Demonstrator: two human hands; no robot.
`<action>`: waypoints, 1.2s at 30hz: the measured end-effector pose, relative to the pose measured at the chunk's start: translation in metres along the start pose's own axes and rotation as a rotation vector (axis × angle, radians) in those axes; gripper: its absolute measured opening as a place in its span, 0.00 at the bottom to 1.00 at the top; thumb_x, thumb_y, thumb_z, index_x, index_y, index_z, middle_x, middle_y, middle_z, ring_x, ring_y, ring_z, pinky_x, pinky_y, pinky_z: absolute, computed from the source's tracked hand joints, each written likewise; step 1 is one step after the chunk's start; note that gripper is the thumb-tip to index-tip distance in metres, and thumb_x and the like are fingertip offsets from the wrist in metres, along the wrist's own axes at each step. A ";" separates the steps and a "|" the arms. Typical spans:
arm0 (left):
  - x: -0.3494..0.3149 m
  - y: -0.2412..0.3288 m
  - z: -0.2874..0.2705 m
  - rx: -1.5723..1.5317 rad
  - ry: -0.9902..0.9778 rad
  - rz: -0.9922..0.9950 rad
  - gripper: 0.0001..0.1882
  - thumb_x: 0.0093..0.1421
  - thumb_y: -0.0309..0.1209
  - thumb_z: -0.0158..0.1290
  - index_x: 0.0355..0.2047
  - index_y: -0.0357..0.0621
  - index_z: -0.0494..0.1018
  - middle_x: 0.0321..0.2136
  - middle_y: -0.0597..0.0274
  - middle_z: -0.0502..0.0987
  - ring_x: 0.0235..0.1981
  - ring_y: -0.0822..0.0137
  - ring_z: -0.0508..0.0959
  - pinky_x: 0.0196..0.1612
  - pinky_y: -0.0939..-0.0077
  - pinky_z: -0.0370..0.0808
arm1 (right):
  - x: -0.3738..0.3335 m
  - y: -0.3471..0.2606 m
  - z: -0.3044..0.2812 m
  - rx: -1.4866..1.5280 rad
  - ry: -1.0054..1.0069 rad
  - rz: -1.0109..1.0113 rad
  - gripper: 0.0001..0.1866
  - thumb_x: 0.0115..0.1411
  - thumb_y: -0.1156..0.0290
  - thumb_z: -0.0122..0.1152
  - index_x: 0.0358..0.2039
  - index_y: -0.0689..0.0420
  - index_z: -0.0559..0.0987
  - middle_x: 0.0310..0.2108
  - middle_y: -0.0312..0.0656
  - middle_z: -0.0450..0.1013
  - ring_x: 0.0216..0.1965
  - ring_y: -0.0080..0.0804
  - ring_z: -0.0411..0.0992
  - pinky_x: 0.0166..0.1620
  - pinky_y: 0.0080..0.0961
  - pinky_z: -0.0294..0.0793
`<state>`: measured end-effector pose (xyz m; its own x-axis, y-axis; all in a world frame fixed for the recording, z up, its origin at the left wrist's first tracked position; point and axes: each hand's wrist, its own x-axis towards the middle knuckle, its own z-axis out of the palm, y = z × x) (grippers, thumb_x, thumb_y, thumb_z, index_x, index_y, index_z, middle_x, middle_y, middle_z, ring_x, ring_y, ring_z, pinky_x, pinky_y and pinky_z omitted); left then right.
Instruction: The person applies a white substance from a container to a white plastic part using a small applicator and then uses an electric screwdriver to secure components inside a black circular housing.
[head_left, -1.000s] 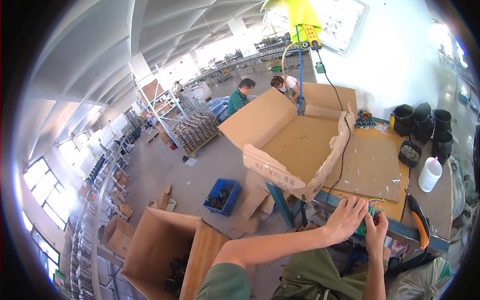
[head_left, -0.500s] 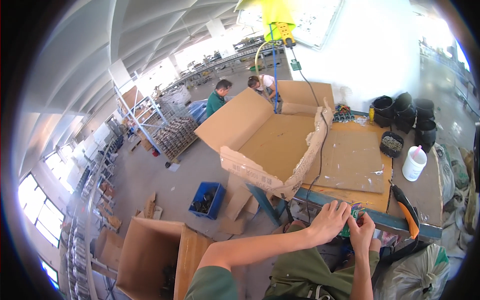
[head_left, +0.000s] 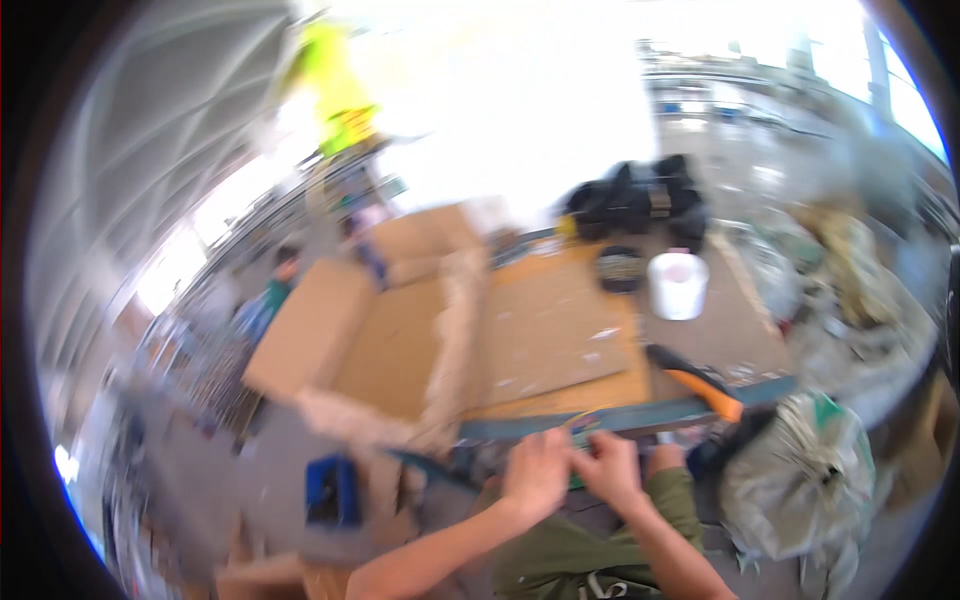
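In front of the table's near edge, my left hand [head_left: 540,468] and my right hand [head_left: 611,468] are close together with curled fingers. Between them they grip a small green circuit board [head_left: 577,482] with thin coloured wires at its top; my fingers hide most of it. On the table's front right lies a hand tool [head_left: 700,386] with an orange handle and a black front part. The whole view is smeared by motion, so fine details are lost.
A big open carton [head_left: 390,345] with a ragged edge rests on the table's left. Flat cardboard [head_left: 545,330] covers the middle. Behind the tool stand a white tub [head_left: 678,287], a dark bowl [head_left: 619,270] and black containers [head_left: 640,200]. A stuffed sack [head_left: 790,480] leans at right; a blue bin [head_left: 332,490] sits on the floor.
The view has swung to the right, so the table and carton now appear further left. My hands still hold the circuit board together.
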<state>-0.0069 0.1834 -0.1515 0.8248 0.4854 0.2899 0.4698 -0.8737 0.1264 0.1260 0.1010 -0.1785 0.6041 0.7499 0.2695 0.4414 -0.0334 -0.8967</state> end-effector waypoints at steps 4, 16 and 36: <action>-0.006 0.004 -0.031 0.279 -0.166 0.078 0.36 0.45 0.28 0.61 0.55 0.31 0.63 0.45 0.46 0.68 0.44 0.45 0.71 0.46 0.52 0.71 | -0.009 -0.009 0.010 0.145 0.016 0.041 0.23 0.52 0.56 0.73 0.21 0.64 0.74 0.18 0.52 0.72 0.18 0.39 0.69 0.25 0.38 0.70; 0.004 0.014 -0.033 0.384 -0.321 0.124 0.44 0.34 0.29 0.67 0.54 0.34 0.61 0.46 0.48 0.66 0.46 0.46 0.69 0.49 0.56 0.68 | -0.019 -0.004 0.001 0.207 0.031 0.150 0.24 0.55 0.54 0.69 0.23 0.66 0.75 0.21 0.56 0.75 0.25 0.56 0.76 0.29 0.42 0.74; 0.002 0.014 -0.038 0.470 -0.288 0.192 0.44 0.31 0.32 0.67 0.52 0.33 0.65 0.43 0.51 0.67 0.43 0.51 0.69 0.44 0.61 0.67 | -0.024 -0.002 0.008 0.195 0.043 0.171 0.23 0.56 0.54 0.71 0.27 0.65 0.77 0.21 0.51 0.75 0.22 0.46 0.75 0.27 0.35 0.72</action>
<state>-0.0101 0.1708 -0.1126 0.9304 0.3663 -0.0121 0.3382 -0.8707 -0.3570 0.1052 0.0883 -0.1862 0.6882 0.7157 0.1188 0.1968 -0.0264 -0.9801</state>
